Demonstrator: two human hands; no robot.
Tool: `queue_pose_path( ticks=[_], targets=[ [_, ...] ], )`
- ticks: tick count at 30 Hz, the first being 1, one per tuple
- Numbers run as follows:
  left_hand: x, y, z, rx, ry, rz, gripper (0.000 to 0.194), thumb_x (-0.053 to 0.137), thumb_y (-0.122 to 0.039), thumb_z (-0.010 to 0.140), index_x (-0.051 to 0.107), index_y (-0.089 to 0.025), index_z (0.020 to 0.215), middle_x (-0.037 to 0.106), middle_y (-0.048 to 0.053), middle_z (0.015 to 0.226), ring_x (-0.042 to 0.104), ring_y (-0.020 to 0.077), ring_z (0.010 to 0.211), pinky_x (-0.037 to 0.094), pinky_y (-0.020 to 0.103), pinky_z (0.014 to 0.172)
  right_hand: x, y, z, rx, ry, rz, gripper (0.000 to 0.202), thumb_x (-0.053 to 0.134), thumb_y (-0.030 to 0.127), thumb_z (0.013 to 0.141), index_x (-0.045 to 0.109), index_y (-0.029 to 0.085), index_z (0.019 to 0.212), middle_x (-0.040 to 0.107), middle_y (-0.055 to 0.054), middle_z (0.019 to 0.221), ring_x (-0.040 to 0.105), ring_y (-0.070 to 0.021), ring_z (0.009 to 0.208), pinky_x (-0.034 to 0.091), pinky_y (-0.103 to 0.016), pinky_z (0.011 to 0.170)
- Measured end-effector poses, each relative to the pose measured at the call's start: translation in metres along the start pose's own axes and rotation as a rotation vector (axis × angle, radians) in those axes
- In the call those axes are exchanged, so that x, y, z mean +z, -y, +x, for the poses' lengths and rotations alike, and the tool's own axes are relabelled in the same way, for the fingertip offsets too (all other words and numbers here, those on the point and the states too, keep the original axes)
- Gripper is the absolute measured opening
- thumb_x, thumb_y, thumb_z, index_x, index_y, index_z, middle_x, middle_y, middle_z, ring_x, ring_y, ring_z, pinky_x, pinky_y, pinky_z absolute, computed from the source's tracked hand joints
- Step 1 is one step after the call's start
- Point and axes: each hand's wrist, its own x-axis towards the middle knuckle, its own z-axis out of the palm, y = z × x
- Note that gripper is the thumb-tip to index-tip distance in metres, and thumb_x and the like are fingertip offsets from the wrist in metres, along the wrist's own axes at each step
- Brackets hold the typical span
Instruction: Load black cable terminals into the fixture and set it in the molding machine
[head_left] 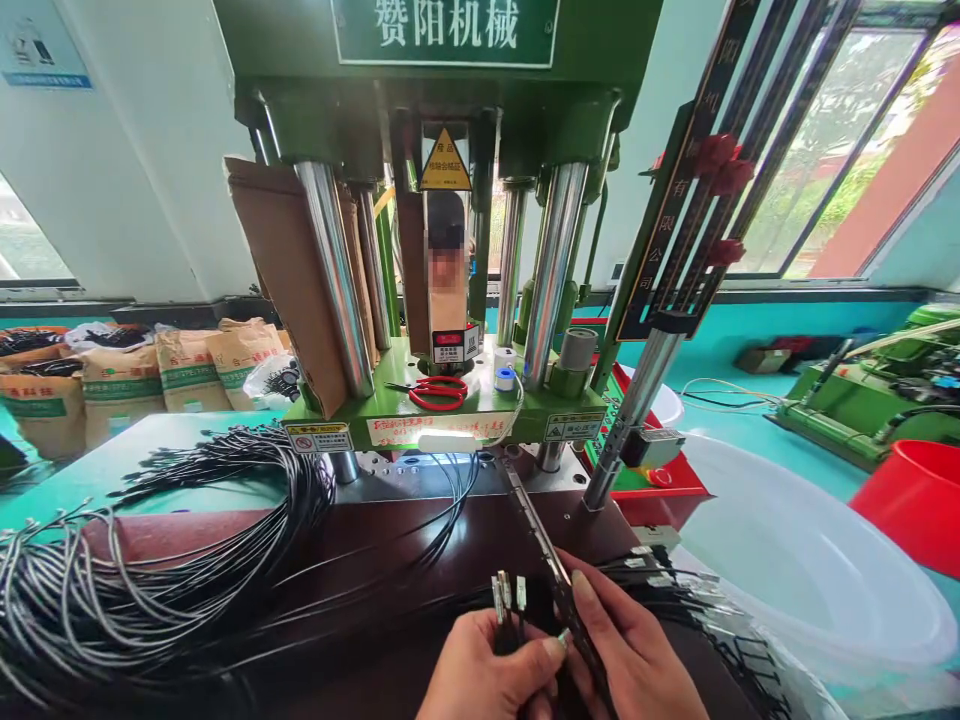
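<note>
Black cables with silvery metal plugs (506,590) pinched in left hand (495,665), right hand (634,640) gripping a long dark metal-looking strip (549,552). I'd keep plugs level, strip steady.

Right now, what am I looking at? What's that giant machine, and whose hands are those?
This one picture comes from a camera on a person's head, looking forward and down. That person's own left hand holds a few metal-tipped cable ends; their right hand holds a long, dark bar. The big green machine in front has shiny metal columns. Red-handled snips lie on its green ledge. A heap of black cables spreads out on the left, and a big white tub stands on the right. I can't tell from this what the machine does.
</note>
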Motion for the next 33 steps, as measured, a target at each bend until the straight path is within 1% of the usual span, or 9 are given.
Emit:
queue_pose_path(
  ticks=[6,10,16,20,24,26,28,31,33],
  targets=[
    [0.003,-0.002,-0.002,-0.004,-0.004,-0.018,0.047,0.074,-0.055,0.054,0.05,-0.015,0.06,0.051,-0.003,0.048,0.043,0.0057,0.034,0.025,0.019,0.035,-0.005,-0.001,-0.001,0.017,0.005,-0.131,0.067,0.057,0.063,0.076,0.056,0.017,0.125,0.045,0.006,0.038,0.038,-0.0093,0.031,0.028,-0.018,0.027],
    [0.003,-0.002,-0.002,-0.006,-0.014,-0.019,0.046,0.075,-0.055,0.053,0.049,-0.016,0.058,0.05,-0.003,0.045,0.042,0.0061,0.033,0.024,0.019,0.035,-0.004,-0.002,-0.002,-0.008,-0.014,-0.177,0.072,0.056,0.067,0.074,0.056,0.016,0.126,0.045,0.006,0.037,0.039,-0.0098,0.029,0.029,-0.018,0.026],
    [0.009,-0.004,-0.005,-0.001,-0.056,0.013,0.041,0.071,-0.052,0.058,0.049,-0.017,0.053,0.044,-0.004,0.033,0.035,0.0061,0.027,0.023,0.019,0.033,-0.003,-0.007,-0.004,-0.033,-0.04,-0.241,0.069,0.058,0.066,0.073,0.058,0.02,0.125,0.046,0.005,0.038,0.038,-0.0107,0.029,0.029,-0.02,0.026],
    [0.008,-0.005,-0.006,-0.01,-0.055,-0.045,0.041,0.075,-0.049,0.055,0.051,-0.015,0.057,0.049,-0.003,0.039,0.042,0.0073,0.031,0.032,0.02,0.035,-0.004,-0.007,-0.005,-0.033,-0.048,-0.243,0.068,0.059,0.066,0.071,0.06,0.022,0.123,0.044,0.005,0.035,0.036,-0.0106,0.028,0.027,-0.019,0.025],
    [-0.003,-0.008,-0.007,-0.008,-0.093,-0.246,0.042,0.081,-0.04,0.055,0.058,-0.012,0.077,0.061,0.001,0.061,0.058,0.0113,0.051,0.048,0.025,0.052,-0.014,-0.004,-0.007,0.066,-0.002,-0.156,0.071,0.056,0.064,0.076,0.049,0.022,0.132,0.044,0.008,0.04,0.034,-0.0077,0.031,0.027,-0.015,0.025],
    [-0.008,-0.009,-0.008,0.014,-0.124,-0.315,0.042,0.08,-0.037,0.058,0.058,-0.012,0.084,0.061,0.0,0.066,0.059,0.0105,0.056,0.05,0.025,0.057,-0.019,-0.004,-0.008,0.109,-0.009,-0.098,0.069,0.057,0.062,0.077,0.044,0.024,0.134,0.047,0.008,0.047,0.035,-0.0061,0.033,0.027,-0.014,0.027],
    [-0.01,-0.009,-0.007,0.036,-0.123,-0.301,0.041,0.077,-0.04,0.062,0.056,-0.013,0.085,0.06,-0.001,0.064,0.057,0.0087,0.051,0.047,0.021,0.049,-0.022,-0.004,-0.009,0.138,-0.006,-0.067,0.069,0.059,0.061,0.077,0.045,0.025,0.134,0.049,0.007,0.051,0.038,-0.0058,0.035,0.029,-0.013,0.029],
    [-0.007,-0.004,-0.003,0.078,-0.103,-0.19,0.042,0.071,-0.05,0.065,0.051,-0.016,0.082,0.055,-0.005,0.052,0.044,0.0059,0.033,0.032,0.016,0.031,-0.023,-0.006,-0.009,0.151,0.069,-0.115,0.069,0.055,0.063,0.078,0.047,0.02,0.132,0.044,0.008,0.043,0.037,-0.0071,0.034,0.03,-0.014,0.028],
    [-0.003,0.0,-0.001,0.067,-0.099,-0.102,0.044,0.068,-0.055,0.065,0.049,-0.018,0.079,0.05,-0.007,0.045,0.036,0.005,0.026,0.024,0.016,0.025,-0.021,-0.005,-0.009,0.126,0.091,-0.166,0.069,0.052,0.062,0.08,0.048,0.017,0.131,0.042,0.008,0.038,0.034,-0.007,0.032,0.03,-0.015,0.027]
  ],
)
